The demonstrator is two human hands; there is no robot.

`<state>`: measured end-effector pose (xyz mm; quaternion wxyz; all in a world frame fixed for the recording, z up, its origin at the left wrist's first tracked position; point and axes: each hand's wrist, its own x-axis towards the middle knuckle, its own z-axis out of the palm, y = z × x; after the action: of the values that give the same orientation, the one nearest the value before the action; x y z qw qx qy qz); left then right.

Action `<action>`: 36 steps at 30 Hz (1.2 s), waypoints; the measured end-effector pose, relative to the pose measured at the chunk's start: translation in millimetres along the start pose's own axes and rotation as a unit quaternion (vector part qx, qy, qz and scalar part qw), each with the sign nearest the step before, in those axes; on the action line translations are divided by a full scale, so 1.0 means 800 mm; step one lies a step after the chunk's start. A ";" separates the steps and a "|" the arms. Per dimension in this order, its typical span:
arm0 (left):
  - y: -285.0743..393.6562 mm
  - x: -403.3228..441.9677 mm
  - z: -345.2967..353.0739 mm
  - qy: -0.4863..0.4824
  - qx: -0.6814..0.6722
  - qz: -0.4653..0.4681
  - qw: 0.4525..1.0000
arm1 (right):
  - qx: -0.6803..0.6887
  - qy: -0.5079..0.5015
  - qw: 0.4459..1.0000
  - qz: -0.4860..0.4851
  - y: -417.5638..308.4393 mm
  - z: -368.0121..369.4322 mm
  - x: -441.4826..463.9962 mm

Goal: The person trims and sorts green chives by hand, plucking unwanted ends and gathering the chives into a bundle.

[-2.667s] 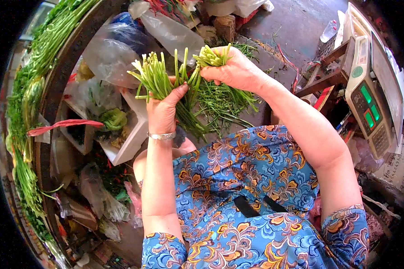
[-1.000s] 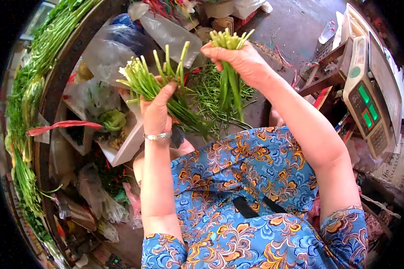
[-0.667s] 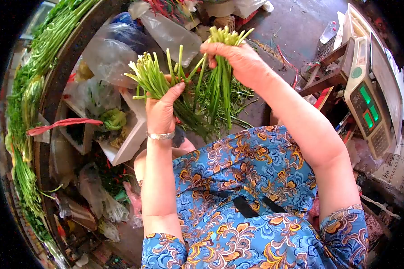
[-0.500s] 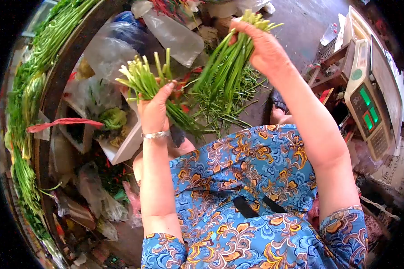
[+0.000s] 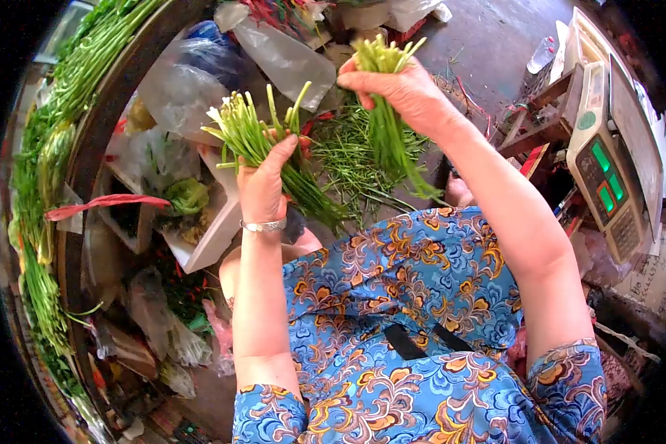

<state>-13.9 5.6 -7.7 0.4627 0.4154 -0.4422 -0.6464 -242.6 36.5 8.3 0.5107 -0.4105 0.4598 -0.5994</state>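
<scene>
My left hand (image 5: pixel 265 177) is wrapped round a bunch of green stems (image 5: pixel 244 129), their pale cut ends up and their lower lengths slanting down to the right. A silvery bracelet (image 5: pixel 263 225) circles that wrist. To the right and a little higher, my right hand (image 5: pixel 399 92) grips a second bunch of green stems (image 5: pixel 389 140) near its pale ends, and the long green part hangs below. Both bunches are apart from each other. Beneath them, loose green stems (image 5: pixel 348 159) lie scattered in a heap on the floor.
Leafy greens (image 5: pixel 41 163) line a curved dark ledge (image 5: pixel 100 133) on the left. Plastic bags (image 5: pixel 177 96), a white board (image 5: pixel 211 237) and a red strip (image 5: pixel 107 203) lie nearby. A digital scale (image 5: pixel 607 170) with green digits stands at right, near a plastic bottle (image 5: pixel 542 55).
My right hand has moved left and slightly down, and its bunch has swung to hang more steeply. My left hand has shifted a little right with its bunch.
</scene>
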 end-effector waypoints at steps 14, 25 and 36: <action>0.003 -0.004 -0.002 -0.032 0.021 -0.061 0.997 | 0.104 0.044 0.992 -0.057 0.004 -0.005 0.013; 0.014 0.011 -0.043 0.148 0.150 0.133 0.968 | 0.076 0.179 0.974 -0.114 -0.006 -0.052 0.017; -0.001 0.000 0.001 -0.001 0.133 0.055 0.990 | -0.063 0.161 0.976 -0.130 0.007 -0.021 0.015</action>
<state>-14.6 5.5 -8.3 0.4373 0.4475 -0.5469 -0.5563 -259.3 26.3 -0.5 0.3213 -0.3959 0.5155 -0.6887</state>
